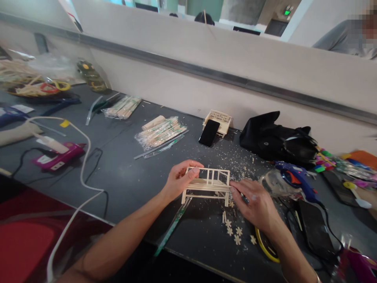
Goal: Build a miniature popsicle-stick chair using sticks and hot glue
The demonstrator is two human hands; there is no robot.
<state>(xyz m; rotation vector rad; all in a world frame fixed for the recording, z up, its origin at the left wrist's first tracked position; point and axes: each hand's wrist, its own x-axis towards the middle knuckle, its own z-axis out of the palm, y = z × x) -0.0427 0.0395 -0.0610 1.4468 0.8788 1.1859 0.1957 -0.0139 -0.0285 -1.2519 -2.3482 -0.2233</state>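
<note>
**Wooden model (206, 187) held near the front edge of the counter (123, 169)**

The wooden model was gripped at its left end by the left hand (179, 177), with the thumb on the near side. The fingertips of the right hand (253, 198) were set against its right end; whether it was pinched or only pressed there could not be told. Nor could it be told whether its legs were rested on the counter.

Wide open room was left on the left side, between the left hand and a purple power strip (59, 157), though it was crossed by a white cable (50, 267). The front edge was reached by a green plastic strip (172, 226). Between the wooden model and that edge, flower-shaped pieces (229, 231) were scattered.

Room to the right was narrowed by a clear jar (271, 182), a glue gun (303, 182) and a flat phone (315, 226). Toward the rear wall (176, 84), a leaning phone (209, 133) was propped against a second model (224, 127), just left of a black bag (271, 137).
</note>
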